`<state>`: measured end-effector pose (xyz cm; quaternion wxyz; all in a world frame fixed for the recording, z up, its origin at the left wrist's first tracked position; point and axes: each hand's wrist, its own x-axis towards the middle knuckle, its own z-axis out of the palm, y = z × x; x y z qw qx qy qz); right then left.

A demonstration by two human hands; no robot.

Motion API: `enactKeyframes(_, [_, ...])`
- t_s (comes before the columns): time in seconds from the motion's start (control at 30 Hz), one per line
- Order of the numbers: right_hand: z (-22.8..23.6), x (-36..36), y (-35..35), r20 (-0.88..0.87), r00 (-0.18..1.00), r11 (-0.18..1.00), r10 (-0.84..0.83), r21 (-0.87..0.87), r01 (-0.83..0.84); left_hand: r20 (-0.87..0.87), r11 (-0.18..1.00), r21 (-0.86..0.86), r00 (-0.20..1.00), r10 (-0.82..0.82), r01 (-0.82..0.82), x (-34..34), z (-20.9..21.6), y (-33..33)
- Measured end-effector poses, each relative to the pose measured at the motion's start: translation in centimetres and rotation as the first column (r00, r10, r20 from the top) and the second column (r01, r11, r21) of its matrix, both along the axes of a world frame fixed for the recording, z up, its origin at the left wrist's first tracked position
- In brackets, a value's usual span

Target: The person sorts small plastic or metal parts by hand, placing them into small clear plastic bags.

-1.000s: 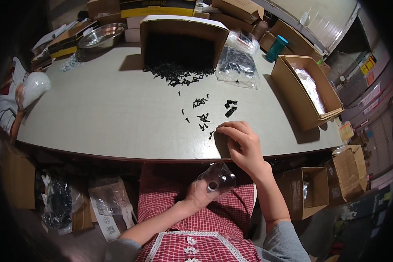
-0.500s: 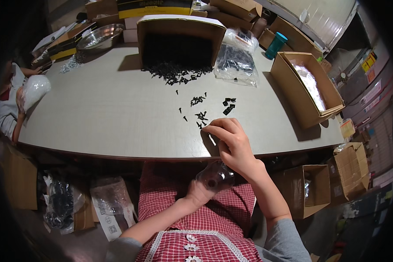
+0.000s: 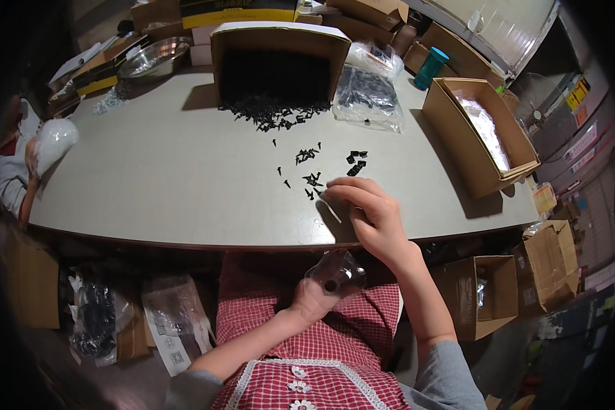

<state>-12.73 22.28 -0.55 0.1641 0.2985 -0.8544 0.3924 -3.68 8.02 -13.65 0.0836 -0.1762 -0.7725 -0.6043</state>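
My left hand [image 3: 309, 299] holds a small clear plastic bag [image 3: 344, 272] over my lap, just in front of the table edge; a dark round spot shows in the bag. Above the near part of the table, my right hand [image 3: 376, 213] reaches in with its fingertips bunched close together at a small cluster of black screws [image 3: 313, 180]. Whatever sits between those fingertips is too small to make out. Another little group of black screws [image 3: 306, 156] lies farther back, with a few single ones to the left. Small black square pieces [image 3: 356, 164] lie beyond my right hand.
An open carton [image 3: 280, 41] spills a heap of black screws [image 3: 277, 115] at the back. Beside it are a clear bag of dark parts [image 3: 369, 99], a teal bottle [image 3: 430, 68] and a cardboard box [image 3: 471, 147]. A metal bowl [image 3: 154, 60] stands back left. Another person [image 3: 17, 164] holds a white bag.
My right hand has shifted slightly away from me and to the right, among the nearest screws. My left hand keeps the plastic bag in about the same place.
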Motion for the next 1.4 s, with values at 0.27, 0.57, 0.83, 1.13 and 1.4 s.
enactKeyframes(0.27, [-0.1, -0.1, -1.3, -0.114, 0.993, 0.980, -0.019, 0.193, 0.040, 0.161, 0.996, 0.017, 0.982, -0.094, 0.093, 0.3, -1.6, -1.0])
enactKeyframes(0.57, [0.3, -0.4, -2.4, -0.035, 0.999, 0.997, -0.028, 0.070, 0.031, 0.106, 0.995, 0.052, 0.990, -0.095, 0.090, -0.1, -0.1, -0.4])
enactKeyframes(0.83, [0.4, 1.1, -1.7, -0.158, 0.986, 0.985, 0.046, 0.171, -0.019, 0.243, 0.983, 0.116, 0.955, -0.167, 0.143, 0.0, 0.2, -1.3])
enactKeyframes(1.13, [1.3, -0.1, -0.6, 0.028, 1.000, 1.000, -0.006, 0.005, 0.006, 0.112, 0.990, 0.081, 0.986, -0.123, 0.114, 0.1, -0.4, -0.1])
enactKeyframes(1.4, [-0.4, -2.5, -1.5, -0.116, 0.993, 0.985, 0.035, 0.174, -0.015, 0.374, 0.999, -0.024, 0.927, -0.030, 0.042, 1.2, -1.8, -1.1])
